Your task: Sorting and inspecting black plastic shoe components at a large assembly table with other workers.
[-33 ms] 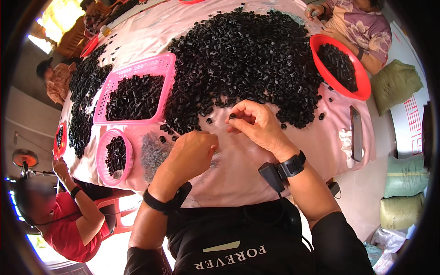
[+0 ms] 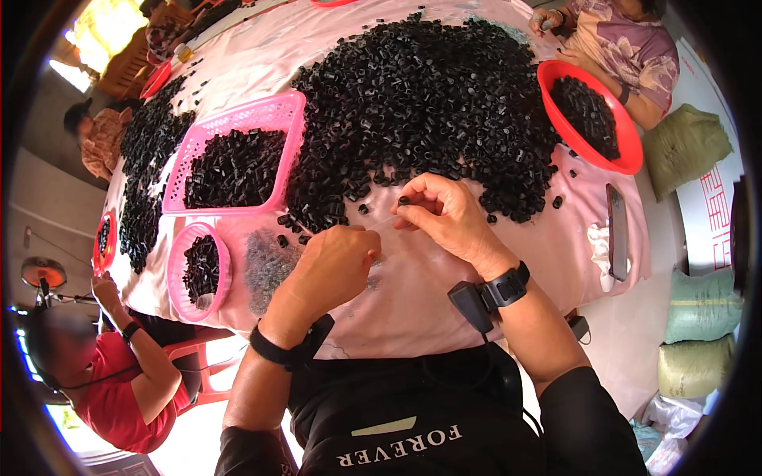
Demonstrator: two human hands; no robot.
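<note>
My right hand pinches a small black plastic piece between thumb and fingertips, above the pink cloth. Its open end or hollow is too small to make out. Close beside it, my left hand is closed with its back toward me, so whatever its fingers hold is hidden. Just beyond both hands spreads a large heap of short black plastic pieces. A patch of fine grey bits lies by my left wrist.
A pink rectangular basket and a round pink basket, both with black pieces, stand at left. To the right are a red basin and a dark phone-like slab. Other people sit around the table; sacks lie at far right.
</note>
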